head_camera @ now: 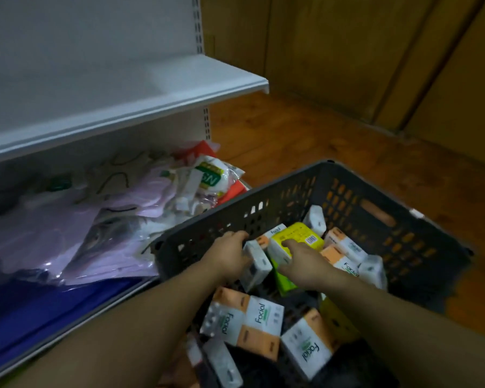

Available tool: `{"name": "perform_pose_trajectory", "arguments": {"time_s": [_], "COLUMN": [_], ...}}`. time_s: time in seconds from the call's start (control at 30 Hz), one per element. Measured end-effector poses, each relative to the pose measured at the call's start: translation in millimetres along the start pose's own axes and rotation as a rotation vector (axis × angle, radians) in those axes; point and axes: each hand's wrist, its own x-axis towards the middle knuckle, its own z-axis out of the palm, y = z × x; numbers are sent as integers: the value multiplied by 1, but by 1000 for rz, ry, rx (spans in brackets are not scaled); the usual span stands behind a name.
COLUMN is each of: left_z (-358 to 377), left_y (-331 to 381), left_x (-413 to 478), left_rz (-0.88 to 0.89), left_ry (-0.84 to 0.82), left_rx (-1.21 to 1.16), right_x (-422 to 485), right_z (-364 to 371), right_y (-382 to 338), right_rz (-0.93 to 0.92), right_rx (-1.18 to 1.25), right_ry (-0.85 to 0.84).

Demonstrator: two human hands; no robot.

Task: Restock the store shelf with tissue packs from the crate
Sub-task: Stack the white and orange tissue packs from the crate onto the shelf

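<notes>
Closest to you, just below your wrists, two orange-and-white Facial packs (252,317) lie flat in the near end of the crate (381,219), with more loose packs around and under them.

Both your forearms reach down into the crate. Your left hand (233,256) has its fingers curled over the top of a white pack (259,266) that stands on end against the crate's left wall. Your right hand (303,261), just beside the left, is wrapped over a yellow-green pack (297,238), thumb low on its near side and fingers on its top face. The picture is soft, but each hand looks to hold one pack, and neither pack seems to be lifted clear of the pile.

Up and to the left of your hands, well above them, the upper shelf (123,88) shows bare white board with no tissue packs in the stretch you can see. The lower shelf (67,317), left of your left hand, is full of plastic-bagged goods (95,233), not tissues.

So the job looks barely begun: no pack is visibly on a shelf, and beyond your right hand several more orange-and-white packs wait in the crate. I'd count roughly a dozen left to move, though some are hidden under your arms.
</notes>
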Motion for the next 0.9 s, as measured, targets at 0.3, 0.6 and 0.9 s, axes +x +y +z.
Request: {"name": "perform_pose_trajectory", "arguments": {"time_s": [0.3,0.6,0.9], "left_z": [34,28,5], "left_y": [-20,-17,4], "left_x": [43,46,26], "left_rz": [-115,-221,-140], "left_ry": [-26,-17,121], "left_rx": [66,-148,-690], "right_x": [80,64,28], "right_z": [67,55,-10], "right_y": [0,3,-9], "right_rz": [-22,88,78], "right_rx": [-3,280,1042], "right_ry": [-133,109,160]}}
